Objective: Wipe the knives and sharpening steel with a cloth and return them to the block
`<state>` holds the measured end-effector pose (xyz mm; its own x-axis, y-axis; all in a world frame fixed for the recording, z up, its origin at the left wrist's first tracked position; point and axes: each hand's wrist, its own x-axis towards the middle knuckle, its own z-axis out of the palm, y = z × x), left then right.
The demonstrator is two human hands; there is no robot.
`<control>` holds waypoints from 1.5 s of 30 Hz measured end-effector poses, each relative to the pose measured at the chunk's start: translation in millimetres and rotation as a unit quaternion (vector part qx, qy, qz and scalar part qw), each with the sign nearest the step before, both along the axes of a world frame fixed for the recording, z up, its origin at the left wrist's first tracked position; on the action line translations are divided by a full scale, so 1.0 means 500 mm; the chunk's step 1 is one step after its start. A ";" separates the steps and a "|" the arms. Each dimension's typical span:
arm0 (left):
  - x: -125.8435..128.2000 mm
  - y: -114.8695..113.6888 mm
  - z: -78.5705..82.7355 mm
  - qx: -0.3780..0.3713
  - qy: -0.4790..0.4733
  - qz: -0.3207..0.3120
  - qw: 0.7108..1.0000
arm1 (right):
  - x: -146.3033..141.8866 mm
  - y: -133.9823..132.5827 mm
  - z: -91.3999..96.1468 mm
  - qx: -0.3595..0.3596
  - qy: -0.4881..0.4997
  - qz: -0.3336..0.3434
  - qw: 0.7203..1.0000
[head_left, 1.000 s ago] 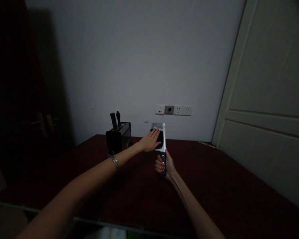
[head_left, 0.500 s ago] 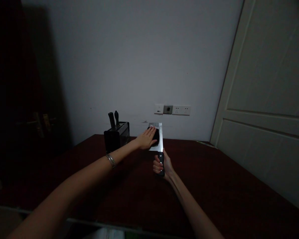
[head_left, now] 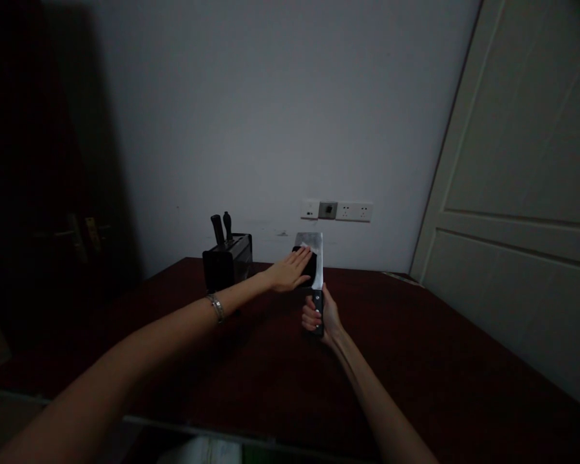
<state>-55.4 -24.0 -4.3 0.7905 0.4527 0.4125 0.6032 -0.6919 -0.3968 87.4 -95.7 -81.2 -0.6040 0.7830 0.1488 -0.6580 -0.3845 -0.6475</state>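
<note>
My right hand (head_left: pixel 318 317) is closed round the black handle of a cleaver (head_left: pixel 314 252) and holds it upright above the dark red table (head_left: pixel 439 361). Its wide steel blade faces me. My left hand (head_left: pixel 290 271) lies flat, fingers stretched out, pressing a dark cloth (head_left: pixel 310 263) against the left side of the blade. A metal bracelet (head_left: pixel 216 307) sits on my left wrist.
A black knife block (head_left: pixel 227 261) with two black handles sticking out stands on the table at the back left, close to my left forearm. White wall sockets (head_left: pixel 337 211) sit on the wall behind. A pale door (head_left: pixel 522 193) fills the right side.
The cleaver and both hands drifted slightly left and up, then back right. My left hand with the cloth slid a little along the blade. The grip on the handle stays the same.
</note>
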 end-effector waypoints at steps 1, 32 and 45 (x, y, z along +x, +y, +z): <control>-0.003 0.000 0.000 0.001 0.007 -0.010 1.000 | -0.001 0.000 0.000 -0.001 -0.002 0.001 1.000; 0.027 -0.033 0.006 0.001 0.014 -0.018 1.000 | -0.008 0.000 -0.006 -0.001 0.010 0.014 1.000; 0.023 -0.010 0.027 0.018 -0.018 0.035 0.999 | -0.016 0.000 -0.010 0.008 0.004 0.036 0.999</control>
